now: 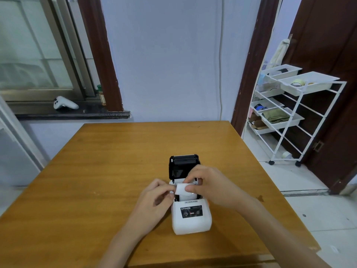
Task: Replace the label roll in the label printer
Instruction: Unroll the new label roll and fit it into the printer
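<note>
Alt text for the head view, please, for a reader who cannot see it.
Both hands, left hand and right hand, hold a white label roll at the open bay of a white label printer, its black lid raised, on a wooden table.

Both hands (154, 198) and forearms are bare, with no sleeves, rings or watch.

White label printer (191, 217) on table, black lid upright; white label roll (181, 190) in its bay.

Label printer (191, 215) on table (96, 180), lid (183, 166) raised behind, label roll (181, 190) in its bay.
</note>
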